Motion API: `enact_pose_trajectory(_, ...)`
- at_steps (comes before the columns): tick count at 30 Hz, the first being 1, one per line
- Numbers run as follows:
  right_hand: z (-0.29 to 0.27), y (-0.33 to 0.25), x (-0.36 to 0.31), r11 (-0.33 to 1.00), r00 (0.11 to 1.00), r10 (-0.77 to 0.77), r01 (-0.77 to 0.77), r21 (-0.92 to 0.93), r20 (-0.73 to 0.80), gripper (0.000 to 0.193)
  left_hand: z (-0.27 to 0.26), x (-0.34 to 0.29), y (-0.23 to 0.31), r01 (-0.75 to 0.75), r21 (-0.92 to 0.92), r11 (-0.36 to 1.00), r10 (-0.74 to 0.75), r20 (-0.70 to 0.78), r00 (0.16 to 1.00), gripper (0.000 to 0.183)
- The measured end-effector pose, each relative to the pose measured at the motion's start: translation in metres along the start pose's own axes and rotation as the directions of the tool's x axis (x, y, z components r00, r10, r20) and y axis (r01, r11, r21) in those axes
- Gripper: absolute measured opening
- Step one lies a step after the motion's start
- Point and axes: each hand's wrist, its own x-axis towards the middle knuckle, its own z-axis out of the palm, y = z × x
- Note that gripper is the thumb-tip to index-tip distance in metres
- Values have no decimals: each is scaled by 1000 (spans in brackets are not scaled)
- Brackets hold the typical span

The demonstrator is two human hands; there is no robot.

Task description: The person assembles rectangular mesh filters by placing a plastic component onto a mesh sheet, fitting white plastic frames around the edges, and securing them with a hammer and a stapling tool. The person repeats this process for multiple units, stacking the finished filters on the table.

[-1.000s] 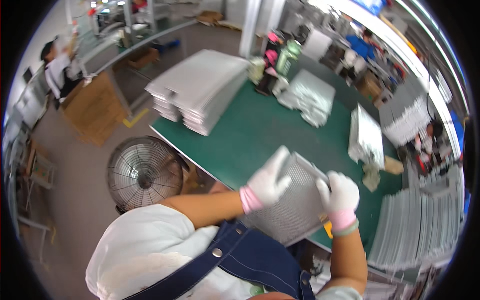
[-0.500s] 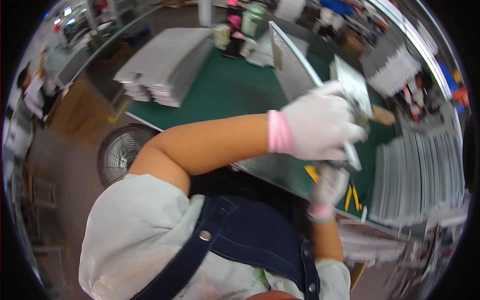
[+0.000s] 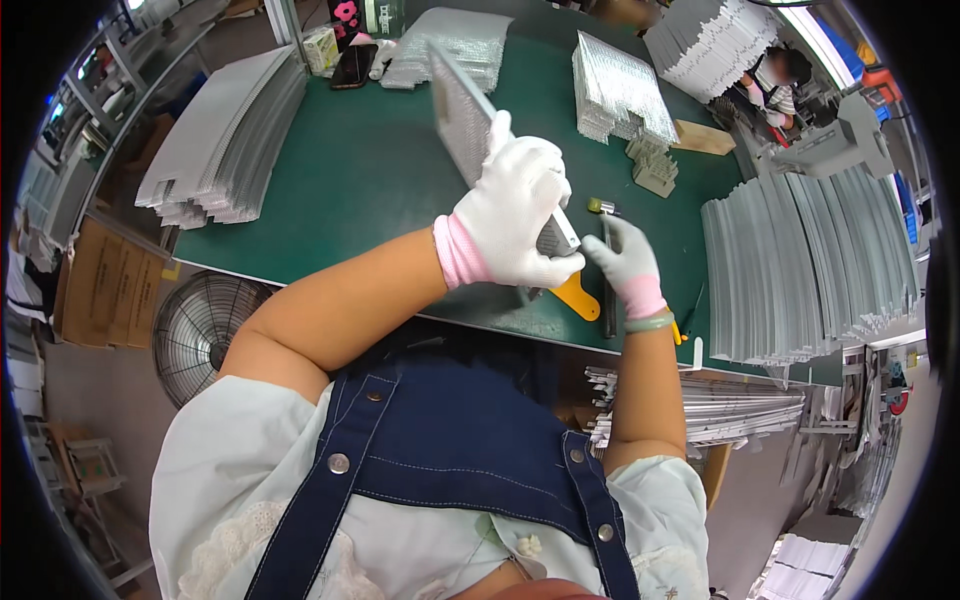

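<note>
White-gloved, with a pink cuff, the left hand (image 3: 512, 215) is clamped on a silver-grey flat metal panel with a fine mesh face (image 3: 462, 132). This panel is tilted on its edge above the near middle of the dark green table (image 3: 350, 170). The right hand (image 3: 630, 265), also in a white glove with a pink cuff, is just to the right of it, at the dark long handle of a hammer with an olive and metal head (image 3: 603, 206). Whether its fingers are closed on this handle, I cannot tell. An orange-yellow flat tool handle (image 3: 577, 298) lies near, between the hands. Many thin silver panels stand in a row (image 3: 800, 265) on the right. On the far left is a pile of light grey sheets (image 3: 225, 140); a shiny silver wrapped stack (image 3: 618, 88) lies at the far right.
</note>
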Motion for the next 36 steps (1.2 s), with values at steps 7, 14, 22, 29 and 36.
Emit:
enact_pose_trajectory(7,23,63,15,949,951,311,-310,59,-5,38,12,2,-17,-120,-33,992,124,148,981,52)
enact_pose_trajectory(14,-69,-56,-34,962,988,-152,147,231,5,11,20,9,-16,-80,-55,995,84,70,994,61)
enact_pose_trajectory(22,-142,-119,-46,798,804,-582,537,-271,-120,38,21,13,-8,-34,-13,999,36,187,982,41)
enact_pose_trajectory(29,-134,-114,-44,590,816,-549,532,-607,182,41,20,15,-10,-24,-19,1000,28,208,978,41)
enact_pose_trajectory(36,-118,-107,-40,565,821,-526,534,-629,224,49,19,12,-12,6,-19,1000,-2,216,976,42)
